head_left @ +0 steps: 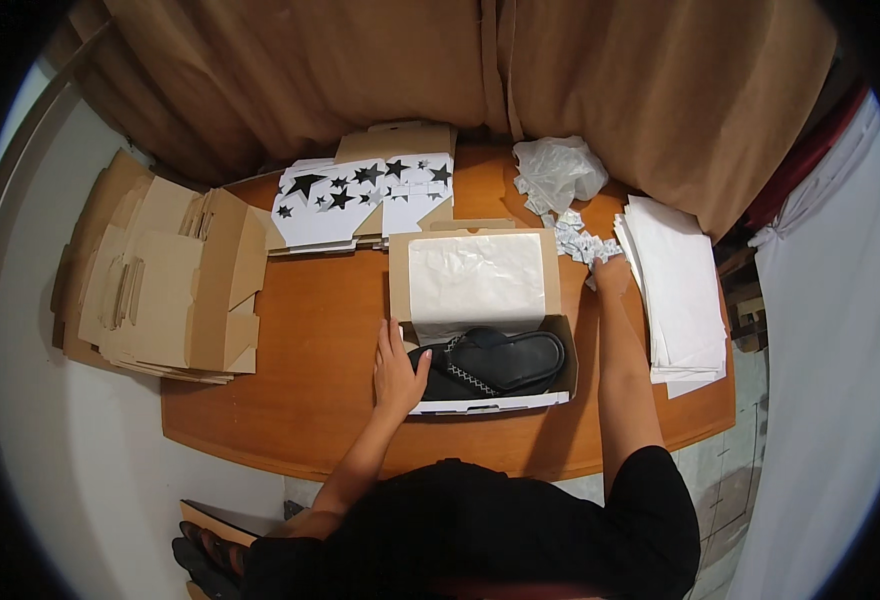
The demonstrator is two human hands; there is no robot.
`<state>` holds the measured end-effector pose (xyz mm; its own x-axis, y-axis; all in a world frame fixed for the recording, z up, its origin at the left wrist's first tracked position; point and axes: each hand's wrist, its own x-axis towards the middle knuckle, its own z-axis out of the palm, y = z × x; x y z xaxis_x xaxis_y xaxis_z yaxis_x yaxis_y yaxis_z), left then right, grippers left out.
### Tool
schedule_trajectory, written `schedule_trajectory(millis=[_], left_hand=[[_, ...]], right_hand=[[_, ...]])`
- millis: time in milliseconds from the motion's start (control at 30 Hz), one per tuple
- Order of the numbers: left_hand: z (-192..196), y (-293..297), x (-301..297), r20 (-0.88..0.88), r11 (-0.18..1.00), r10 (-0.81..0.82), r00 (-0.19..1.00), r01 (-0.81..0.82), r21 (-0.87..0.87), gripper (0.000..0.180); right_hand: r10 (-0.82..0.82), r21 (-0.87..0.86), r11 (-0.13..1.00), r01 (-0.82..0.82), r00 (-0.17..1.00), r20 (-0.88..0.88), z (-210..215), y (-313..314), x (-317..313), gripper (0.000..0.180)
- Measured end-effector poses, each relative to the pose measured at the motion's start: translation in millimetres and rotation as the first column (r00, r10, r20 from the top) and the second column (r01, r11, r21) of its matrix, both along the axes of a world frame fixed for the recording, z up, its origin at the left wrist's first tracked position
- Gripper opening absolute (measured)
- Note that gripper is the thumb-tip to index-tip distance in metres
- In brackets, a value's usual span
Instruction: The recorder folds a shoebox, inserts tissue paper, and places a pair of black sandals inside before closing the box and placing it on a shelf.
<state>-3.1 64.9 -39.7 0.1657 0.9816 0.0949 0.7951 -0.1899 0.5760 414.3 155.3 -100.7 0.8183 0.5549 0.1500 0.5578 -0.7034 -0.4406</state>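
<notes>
An open cardboard shoe box (552, 399) stands near the middle of the table, its lid (550, 262) raised at the back. White paper (476, 280) covers the inside of the lid. Black sandals (520, 360) with a patterned strap lie in the box. My left hand (398, 372) rests at the box's left end, fingers stretched out and thumb apart, close to the sandals. My right hand (612, 274) reaches past the box to a pile of small white packets (582, 245); its fingers are drawn together on a packet at the pile's near edge.
Behind the packets sits a clear plastic bag (560, 170). White paper sheets (672, 290) are stacked at right. Folded cardboard boxes (155, 280) fill the left side; white cards with black stars (360, 195) lie at the back. More sandals (205, 555) show low at left.
</notes>
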Motion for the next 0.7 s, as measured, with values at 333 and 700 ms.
schedule_trajectory(millis=[333,700], left_hand=[[38,-22,-21,0.198,0.922,-0.273,0.941,0.315,-0.224,0.049],[-5,-34,-48,0.445,0.916,-0.188,0.876,0.319,-0.242,0.034]], right_hand=[[0.261,0.567,0.820,-0.075,0.931,-0.256,-4,-29,-5,0.019],[0.787,0.555,0.617,-0.559,0.405,-0.466,91,-115,-203,0.019]])
